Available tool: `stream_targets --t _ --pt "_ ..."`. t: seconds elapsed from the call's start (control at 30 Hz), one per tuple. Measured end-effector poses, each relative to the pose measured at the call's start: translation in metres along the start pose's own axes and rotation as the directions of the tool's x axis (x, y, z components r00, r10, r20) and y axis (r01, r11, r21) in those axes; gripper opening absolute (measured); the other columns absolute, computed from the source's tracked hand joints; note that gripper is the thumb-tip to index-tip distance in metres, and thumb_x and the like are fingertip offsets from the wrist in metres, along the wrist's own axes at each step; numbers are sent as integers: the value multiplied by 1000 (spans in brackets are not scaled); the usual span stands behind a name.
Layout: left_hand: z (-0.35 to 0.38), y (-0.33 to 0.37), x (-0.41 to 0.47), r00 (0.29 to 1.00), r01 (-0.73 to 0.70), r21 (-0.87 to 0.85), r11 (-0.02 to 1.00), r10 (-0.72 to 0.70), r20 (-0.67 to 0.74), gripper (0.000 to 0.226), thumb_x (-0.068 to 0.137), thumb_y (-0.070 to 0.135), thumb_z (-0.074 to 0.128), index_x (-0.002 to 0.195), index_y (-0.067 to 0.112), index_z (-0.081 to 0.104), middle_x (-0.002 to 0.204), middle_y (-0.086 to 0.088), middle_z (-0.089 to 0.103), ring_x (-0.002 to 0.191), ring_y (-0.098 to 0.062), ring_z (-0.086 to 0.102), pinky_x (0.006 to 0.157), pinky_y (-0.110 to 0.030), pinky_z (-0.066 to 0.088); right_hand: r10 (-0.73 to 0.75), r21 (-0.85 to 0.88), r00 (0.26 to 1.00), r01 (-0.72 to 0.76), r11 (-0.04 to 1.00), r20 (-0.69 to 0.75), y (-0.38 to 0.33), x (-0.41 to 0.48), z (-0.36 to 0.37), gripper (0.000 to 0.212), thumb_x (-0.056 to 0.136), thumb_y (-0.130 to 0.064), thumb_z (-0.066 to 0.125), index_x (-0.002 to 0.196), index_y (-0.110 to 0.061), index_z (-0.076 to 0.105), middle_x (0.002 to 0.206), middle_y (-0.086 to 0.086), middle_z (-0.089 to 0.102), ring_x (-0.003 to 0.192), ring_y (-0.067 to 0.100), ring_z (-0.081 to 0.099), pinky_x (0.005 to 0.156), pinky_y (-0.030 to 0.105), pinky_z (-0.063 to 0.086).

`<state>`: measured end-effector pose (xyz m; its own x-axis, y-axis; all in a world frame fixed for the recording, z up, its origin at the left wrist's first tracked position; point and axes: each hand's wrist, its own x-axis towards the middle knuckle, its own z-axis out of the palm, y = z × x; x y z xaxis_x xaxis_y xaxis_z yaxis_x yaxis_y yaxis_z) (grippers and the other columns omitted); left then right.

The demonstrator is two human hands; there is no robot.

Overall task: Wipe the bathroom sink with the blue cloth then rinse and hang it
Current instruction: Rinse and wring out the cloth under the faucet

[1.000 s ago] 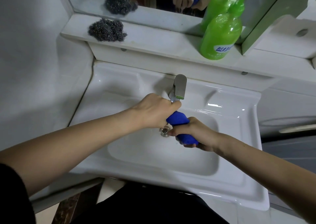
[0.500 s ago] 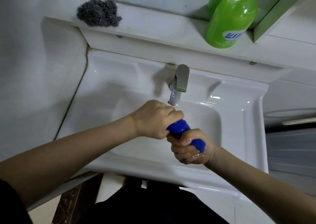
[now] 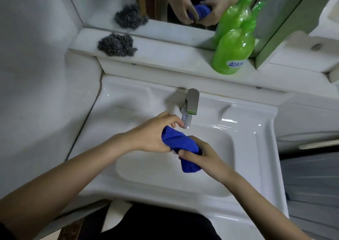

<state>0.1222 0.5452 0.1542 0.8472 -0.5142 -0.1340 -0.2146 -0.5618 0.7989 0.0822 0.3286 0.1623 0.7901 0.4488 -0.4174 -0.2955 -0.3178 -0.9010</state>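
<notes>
A blue cloth [image 3: 180, 144], bunched into a thick roll, hangs over the basin of the white sink [image 3: 256, 148] just below the metal faucet [image 3: 190, 106]. My left hand [image 3: 156, 135] holds the roll's upper end with loosened fingers, one fingertip near the spout. My right hand [image 3: 200, 155] grips its lower part, and the cloth's tail sticks out beneath that hand. No water stream is visible from the spout.
A white ledge [image 3: 165, 56] behind the sink carries a steel wool pad [image 3: 117, 45] on the left and a green soap bottle [image 3: 233, 51] on the right. A mirror [image 3: 183, 5] above reflects my hands. White wall tiles close in on the left.
Both hands were squeezed tight on the twisted cloth; now the cloth has loosened and shows more, with my left fingers relaxed. The view has tilted up toward the mirror.
</notes>
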Motion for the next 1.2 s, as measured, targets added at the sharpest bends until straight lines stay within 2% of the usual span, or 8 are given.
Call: stream_targets --t 0.17,0.3,0.43,0.63,0.8,0.93,1.07,1.2 --pt "-31 31 -20 960 62 -633 772 -219 -173 55 69 10 78 118 25 58 105 -8 70 88 -21 67 82 -34 55 -98 76 989 107 991 -115 -25 -19 -1 26 85 -35 64 105 -18 59 91 -5 68 80 8 62 69 16 49" --pt "-12 43 -27 949 43 -789 613 -272 -160 39 80 22 66 118 13 63 103 -3 69 95 -17 65 85 -31 49 -159 24 964 167 986 -213 -34 -21 10 34 76 -27 75 102 -16 55 89 -2 65 75 7 60 64 17 50" --pt "16 41 -37 941 91 -919 384 -334 -46 46 86 29 66 126 12 51 116 -18 66 101 -32 66 86 -42 53 -144 76 956 169 983 -257 -24 -19 32 27 84 -24 70 106 -20 56 94 -3 67 81 7 64 69 20 51" --pt "49 19 -54 857 202 -841 502 -507 -96 68 75 21 81 134 21 47 117 -8 69 105 -16 69 93 -35 53 -55 142 939 109 984 -341 10 -13 61 20 94 -30 60 109 -18 59 103 5 68 92 14 64 74 21 52" --pt "44 22 -59 891 280 -774 568 -453 -10 47 76 31 75 119 31 57 115 1 69 102 -17 69 82 -38 57 2 295 939 106 950 -343 7 -10 61 44 99 -39 42 108 -2 65 103 20 70 88 32 64 80 37 54" --pt "34 24 -61 882 150 -755 638 -432 -189 39 88 13 67 114 41 60 104 0 74 96 -15 70 86 -31 56 28 387 948 102 916 -316 7 -9 54 48 93 -46 39 109 -13 69 110 13 72 103 32 66 92 47 51" --pt "25 31 -63 887 48 -650 759 -331 -322 37 87 4 67 116 27 64 102 0 74 96 -14 70 85 -27 55 3 450 919 190 873 -395 2 -10 50 52 81 -47 60 103 -1 57 94 10 65 87 26 59 74 37 48" --pt "13 39 -71 894 -40 -652 757 -264 -361 38 84 6 71 116 26 63 105 1 73 100 -14 69 86 -29 56 -54 528 916 276 803 -397 -3 -10 47 41 91 -24 67 130 -16 56 125 14 65 114 32 64 94 52 52"
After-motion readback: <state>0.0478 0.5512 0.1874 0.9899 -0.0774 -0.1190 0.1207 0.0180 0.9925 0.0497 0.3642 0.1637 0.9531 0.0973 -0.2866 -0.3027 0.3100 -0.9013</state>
